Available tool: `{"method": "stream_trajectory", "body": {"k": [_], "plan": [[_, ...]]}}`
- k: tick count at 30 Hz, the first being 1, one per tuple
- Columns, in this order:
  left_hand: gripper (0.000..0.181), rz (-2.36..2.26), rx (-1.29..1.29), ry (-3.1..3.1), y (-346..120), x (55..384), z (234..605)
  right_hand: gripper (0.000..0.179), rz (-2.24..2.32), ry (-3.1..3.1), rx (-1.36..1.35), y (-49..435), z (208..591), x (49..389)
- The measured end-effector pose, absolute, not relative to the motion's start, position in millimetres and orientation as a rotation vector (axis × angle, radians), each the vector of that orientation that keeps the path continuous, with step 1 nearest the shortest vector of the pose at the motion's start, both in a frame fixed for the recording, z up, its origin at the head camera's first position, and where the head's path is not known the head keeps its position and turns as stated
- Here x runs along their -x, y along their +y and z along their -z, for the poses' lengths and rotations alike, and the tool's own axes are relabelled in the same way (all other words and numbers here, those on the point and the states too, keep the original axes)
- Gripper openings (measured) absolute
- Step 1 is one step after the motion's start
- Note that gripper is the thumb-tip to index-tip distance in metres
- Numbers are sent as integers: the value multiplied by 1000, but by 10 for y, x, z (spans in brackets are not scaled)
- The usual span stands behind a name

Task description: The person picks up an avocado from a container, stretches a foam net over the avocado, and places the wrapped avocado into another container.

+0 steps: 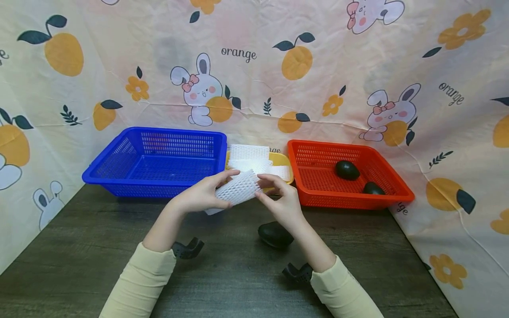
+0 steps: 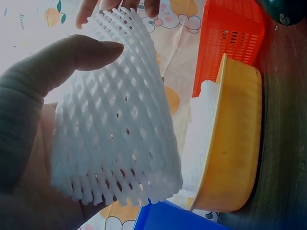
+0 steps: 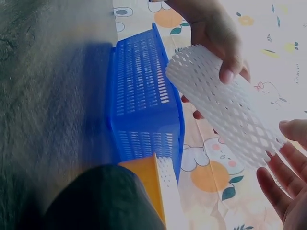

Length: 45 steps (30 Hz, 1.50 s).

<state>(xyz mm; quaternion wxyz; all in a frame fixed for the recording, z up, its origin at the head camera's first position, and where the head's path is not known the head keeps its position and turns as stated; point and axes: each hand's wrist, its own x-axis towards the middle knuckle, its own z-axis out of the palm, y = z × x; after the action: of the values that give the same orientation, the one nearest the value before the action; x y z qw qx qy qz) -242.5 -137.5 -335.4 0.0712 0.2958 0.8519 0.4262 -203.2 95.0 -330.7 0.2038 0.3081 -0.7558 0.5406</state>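
Note:
A white foam fruit net [image 1: 237, 188], a flattened mesh sleeve, is held above the table. My left hand [image 1: 204, 193] grips it near one end, with the thumb [image 2: 98, 55] across its face in the left wrist view. At the other end, my right hand [image 1: 283, 201] has curved fingers [image 3: 287, 175] against the net's edge, its thumb close to the rim. On the table below the right hand lies a dark green avocado [image 1: 275, 234]; a large dark rounded shape [image 3: 105, 199], seemingly the same avocado, fills the bottom of the right wrist view.
A blue basket [image 1: 155, 181] stands at back left. Beside it, a yellow container [image 1: 285, 161] holds several white foam nets [image 1: 249, 153]. The red basket [image 1: 338, 201] at back right contains two avocados [image 1: 347, 170]. A printed cloth [image 1: 254, 88] hangs behind the table.

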Motion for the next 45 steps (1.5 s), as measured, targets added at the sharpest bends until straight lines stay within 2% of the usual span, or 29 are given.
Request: {"method": "stream_trajectory", "body": {"k": [11,17,32,40,45], "plan": [[84,-1274,-901,2549,-1420,2410,3361,33,-1453,-2110,-824,1180,3326,2011],[84,-1259,-902,2554,-1433,2399,3370,35,-1397,-2170,-862,1388,3577,2149],[73,-1261,-957,2558,-1540,2392,3425,37,-1176,-2513,-921,1716,3755,2148],[70,-1265,-949,2579,-1599,2388,3488,45,-1116,-2699,-981,1831,3863,2143],[72,-1277,-938,2569,-1641,2391,3510,60,-1063,-2853,-1040,1870,3929,2144]]}}
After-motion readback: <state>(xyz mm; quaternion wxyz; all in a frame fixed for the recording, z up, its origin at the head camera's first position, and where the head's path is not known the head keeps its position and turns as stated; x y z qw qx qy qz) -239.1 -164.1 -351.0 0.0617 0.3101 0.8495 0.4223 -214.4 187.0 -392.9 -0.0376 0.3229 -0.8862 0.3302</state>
